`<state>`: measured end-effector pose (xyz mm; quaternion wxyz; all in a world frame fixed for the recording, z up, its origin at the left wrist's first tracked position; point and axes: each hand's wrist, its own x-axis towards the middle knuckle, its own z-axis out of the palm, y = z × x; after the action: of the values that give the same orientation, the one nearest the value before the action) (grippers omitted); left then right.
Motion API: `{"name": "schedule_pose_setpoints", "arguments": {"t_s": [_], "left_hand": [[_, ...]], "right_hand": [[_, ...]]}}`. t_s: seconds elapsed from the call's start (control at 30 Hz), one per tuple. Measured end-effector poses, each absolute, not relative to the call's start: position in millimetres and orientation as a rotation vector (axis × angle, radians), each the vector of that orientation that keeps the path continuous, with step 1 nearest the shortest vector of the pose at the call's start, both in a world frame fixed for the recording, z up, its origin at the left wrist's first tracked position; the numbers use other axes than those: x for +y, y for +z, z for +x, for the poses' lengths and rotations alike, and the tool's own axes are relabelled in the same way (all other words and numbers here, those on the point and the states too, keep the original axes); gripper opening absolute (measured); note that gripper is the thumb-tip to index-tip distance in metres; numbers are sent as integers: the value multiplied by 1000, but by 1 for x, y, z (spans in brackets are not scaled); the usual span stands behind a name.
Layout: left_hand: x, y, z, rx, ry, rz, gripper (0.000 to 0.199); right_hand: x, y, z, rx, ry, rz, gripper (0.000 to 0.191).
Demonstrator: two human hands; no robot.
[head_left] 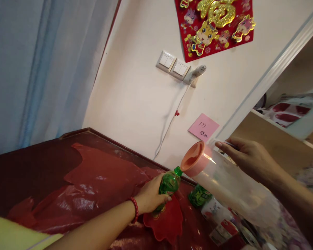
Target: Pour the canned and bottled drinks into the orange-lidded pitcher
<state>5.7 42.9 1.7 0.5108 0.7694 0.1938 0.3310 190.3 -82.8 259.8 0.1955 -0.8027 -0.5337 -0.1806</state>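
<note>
My left hand, with a red bead bracelet at the wrist, is wrapped round a green plastic bottle. The bottle leans slightly, and its open-looking neck points up beside the pitcher's rim. My right hand grips the handle of a clear plastic pitcher with an orange top. Tilted almost onto its side, the pitcher has its orange end at the bottle's mouth. Whether liquid is flowing between them I cannot tell. Below the bottle lies a red leaf-shaped mat.
Red plastic sheeting covers part of the dark table. Right of the mat stand a green-labelled container and several packages. The wall carries switches, a plug with a white cord and a pink note. A blue curtain hangs left.
</note>
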Motion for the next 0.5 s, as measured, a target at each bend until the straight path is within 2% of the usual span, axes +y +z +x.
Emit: {"name": "schedule_pose_setpoints", "arguments": {"t_s": [0.5], "left_hand": [[43, 1, 5, 462, 787, 1835, 78]], "right_hand": [[-85, 261, 181, -1455, -451, -2280, 81]]}}
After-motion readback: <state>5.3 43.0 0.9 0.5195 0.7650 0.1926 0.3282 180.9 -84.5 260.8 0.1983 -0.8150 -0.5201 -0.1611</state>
